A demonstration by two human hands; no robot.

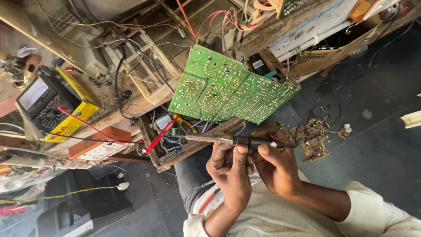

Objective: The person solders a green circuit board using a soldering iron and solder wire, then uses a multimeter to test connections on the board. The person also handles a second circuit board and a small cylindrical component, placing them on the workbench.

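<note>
Both my hands hold a soldering iron [219, 139] level in front of me. My left hand [230, 171] grips its black handle with the thumb on top. My right hand [277, 163] closes on the handle's rear end. The metal tip points left, toward a wooden tray of wires and parts [175, 151] below the bench. Just above the iron, a large green circuit board [232, 87] leans tilted on the bench edge, solder side facing me. A red test probe [160, 134] lies slanted beside the iron's tip.
A multimeter in a yellow case [44, 101] sits at the left, its red lead running to the probe. An orange and white power strip [98, 147] lies below it. A small brown circuit board [313, 139] rests on the dark floor. A cardboard box [329, 55] is at the upper right.
</note>
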